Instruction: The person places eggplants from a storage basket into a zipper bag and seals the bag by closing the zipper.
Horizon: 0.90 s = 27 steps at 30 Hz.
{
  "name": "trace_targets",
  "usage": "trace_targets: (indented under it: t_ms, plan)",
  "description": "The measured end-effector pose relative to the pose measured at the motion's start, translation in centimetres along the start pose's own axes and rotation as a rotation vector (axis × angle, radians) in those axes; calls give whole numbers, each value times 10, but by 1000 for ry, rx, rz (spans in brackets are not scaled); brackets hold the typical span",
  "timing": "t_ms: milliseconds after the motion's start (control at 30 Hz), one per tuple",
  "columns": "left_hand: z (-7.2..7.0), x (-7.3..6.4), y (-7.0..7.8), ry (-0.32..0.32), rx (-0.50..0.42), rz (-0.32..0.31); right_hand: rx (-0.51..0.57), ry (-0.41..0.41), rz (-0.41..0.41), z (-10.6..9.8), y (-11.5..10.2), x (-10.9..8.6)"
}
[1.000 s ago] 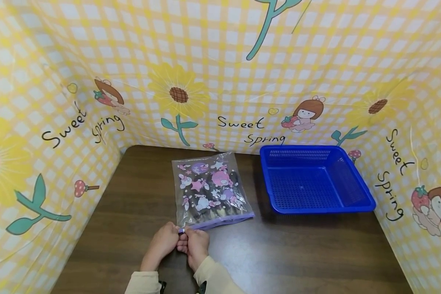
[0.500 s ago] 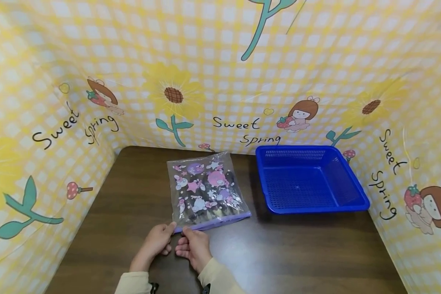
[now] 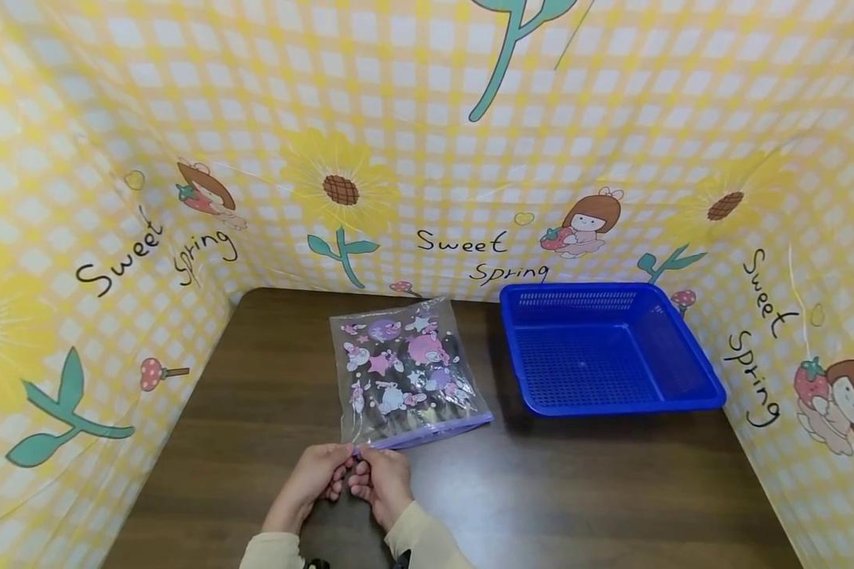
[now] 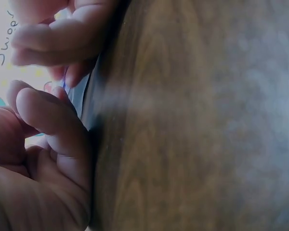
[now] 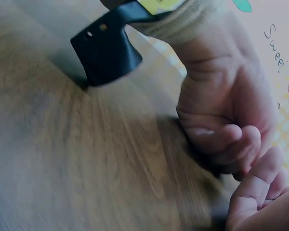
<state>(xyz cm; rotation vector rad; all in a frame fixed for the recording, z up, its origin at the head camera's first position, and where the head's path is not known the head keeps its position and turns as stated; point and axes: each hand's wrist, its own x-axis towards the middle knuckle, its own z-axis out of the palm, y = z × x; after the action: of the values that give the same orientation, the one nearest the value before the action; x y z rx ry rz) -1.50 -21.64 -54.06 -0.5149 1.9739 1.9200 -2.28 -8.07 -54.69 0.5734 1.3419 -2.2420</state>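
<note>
A clear plastic zip bag [image 3: 398, 371], printed with pink, white and purple cartoon figures and stars, lies flat on the table. Its purple zip strip [image 3: 434, 431] faces the person. My left hand [image 3: 318, 472] pinches the strip's near left corner between thumb and finger. Right beside it, my right hand [image 3: 387, 477] pinches the strip too, the two thumbs almost meeting. In the left wrist view the left hand [image 4: 53, 149] has curled fingers, and the right hand's fingers hide most of the bag. The right wrist view shows both hands close together, fingertips covering the strip.
A blue perforated plastic basket [image 3: 576, 363] stands at the back right of the dark wooden table [image 3: 576, 482]. Yellow checked cloth [image 3: 455, 174] with flowers and lettering walls the table at the back and both sides.
The hands draw a little apart at the bag's corner half a second ago, and are close together again now. Bag and basket keep their places on the table; the head view shifts slightly.
</note>
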Motion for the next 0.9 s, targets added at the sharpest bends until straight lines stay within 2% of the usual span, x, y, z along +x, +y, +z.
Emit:
trace_targets:
  t_ms: [267, 533, 900]
  plan:
    - [-1, 3, -5, 3, -17, -20, 0, 9, -16, -13, -8, 1]
    - [1, 1, -1, 4, 24, -2, -1, 25, -22, -24, -18, 4]
    - [2, 3, -3, 25, 42, -1, 8, 51, -31, -42, -32, 7]
